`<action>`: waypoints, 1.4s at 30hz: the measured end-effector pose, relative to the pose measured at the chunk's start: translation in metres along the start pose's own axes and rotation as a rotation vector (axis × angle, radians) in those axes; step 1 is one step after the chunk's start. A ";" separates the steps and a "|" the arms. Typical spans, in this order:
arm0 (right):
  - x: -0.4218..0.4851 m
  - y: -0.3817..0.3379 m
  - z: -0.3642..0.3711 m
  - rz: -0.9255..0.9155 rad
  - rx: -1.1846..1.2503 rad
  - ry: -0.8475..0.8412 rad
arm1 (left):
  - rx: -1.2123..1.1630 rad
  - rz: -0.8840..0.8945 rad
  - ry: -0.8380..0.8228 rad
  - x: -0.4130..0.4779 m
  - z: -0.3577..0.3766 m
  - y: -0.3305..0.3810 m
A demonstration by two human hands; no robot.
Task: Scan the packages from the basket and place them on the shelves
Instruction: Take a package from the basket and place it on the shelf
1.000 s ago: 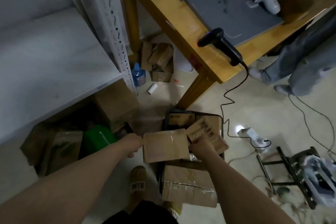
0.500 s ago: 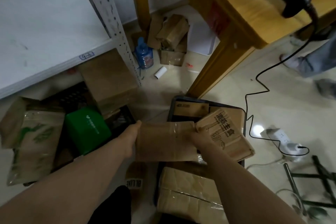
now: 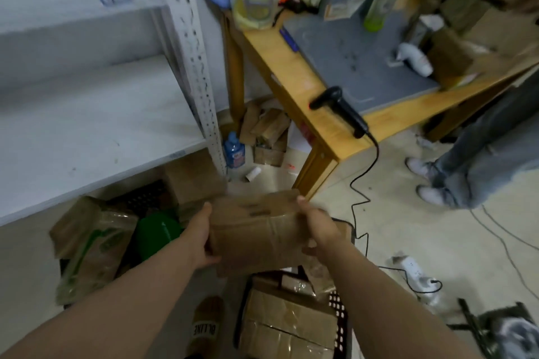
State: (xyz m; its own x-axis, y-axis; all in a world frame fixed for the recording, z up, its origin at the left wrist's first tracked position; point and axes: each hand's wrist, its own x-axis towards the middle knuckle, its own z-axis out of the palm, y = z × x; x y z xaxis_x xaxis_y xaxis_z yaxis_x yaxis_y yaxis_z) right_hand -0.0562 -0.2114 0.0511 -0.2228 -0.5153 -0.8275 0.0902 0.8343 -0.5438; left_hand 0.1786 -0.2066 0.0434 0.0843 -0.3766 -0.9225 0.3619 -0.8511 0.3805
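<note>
Holding: taped brown cardboard package (image 3: 256, 233), gripped at both ends, above the basket and apart from it; picture motion-blurred.
Left hand (image 3: 201, 237): at 9 o'clock of the package; fingers curled round its edge.
Right hand (image 3: 316, 224): at 3 o'clock of the package; fingers wrapped over that end.
Basket (image 3: 339, 309): dark lattice wall, on the floor at 6 o'clock of the package; taped cartons (image 3: 288, 320) inside.
Scanner (image 3: 339, 109): black, corded, lying on the wooden worktop (image 3: 291, 73) at 1 o'clock of the package; well apart from both hands.
Shelves (image 3: 87, 131): white boards at 10 o'clock, slotted upright post alongside.
Under lowest shelf: cardboard boxes and a green box (image 3: 156, 232), just beside the left hand.
Bystander: grey trouser legs (image 3: 481, 154) at 3 o'clock, past the worktop corner.
</note>
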 end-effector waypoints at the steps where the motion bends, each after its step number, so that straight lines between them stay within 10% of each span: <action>1: -0.024 -0.014 -0.004 -0.024 0.011 -0.010 | -0.046 0.018 -0.021 -0.023 0.000 0.007; 14: -0.238 -0.132 -0.028 -0.429 -0.176 -0.138 | -0.156 0.425 -0.133 -0.237 -0.022 0.076; 42: -0.276 -0.128 -0.028 -0.594 -0.092 -0.397 | -0.189 0.610 -0.282 -0.275 -0.091 0.047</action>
State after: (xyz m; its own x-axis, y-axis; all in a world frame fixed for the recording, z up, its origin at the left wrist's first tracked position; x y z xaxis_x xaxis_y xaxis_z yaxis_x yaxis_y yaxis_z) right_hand -0.0336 -0.1709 0.3533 0.1622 -0.9049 -0.3934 -0.0222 0.3953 -0.9183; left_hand 0.2567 -0.1094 0.3087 0.0891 -0.8691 -0.4865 0.4841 -0.3890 0.7838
